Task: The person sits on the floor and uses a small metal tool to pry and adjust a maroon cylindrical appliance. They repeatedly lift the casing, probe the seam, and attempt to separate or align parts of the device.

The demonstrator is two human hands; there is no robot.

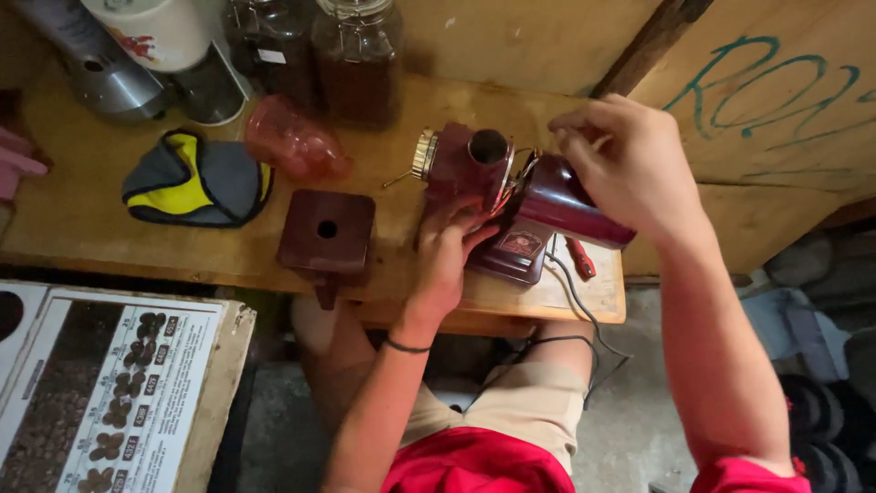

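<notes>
A dark red electric grinder point(547, 205) lies on its side on the wooden table point(82, 215), partly taken apart. My left hand point(445, 256) grips its lower front part near the base. My right hand point(625, 164) rests on top of the rounded motor housing, fingers pinched near the exposed wires at the joint. The grinder's head point(465, 160), with a round opening and a brass ring, points to the left. Its grey cord point(575, 310) trails over the table edge.
A square dark red cover point(327, 233) with a centre hole sits left of the grinder. A clear red cup point(294, 141) lies tipped beside a grey and yellow cloth pouch point(196, 180). Glass jars point(358, 59) stand at the back. A red-handled tool point(579, 258) lies under the grinder. A printed chart point(100, 393) is lower left.
</notes>
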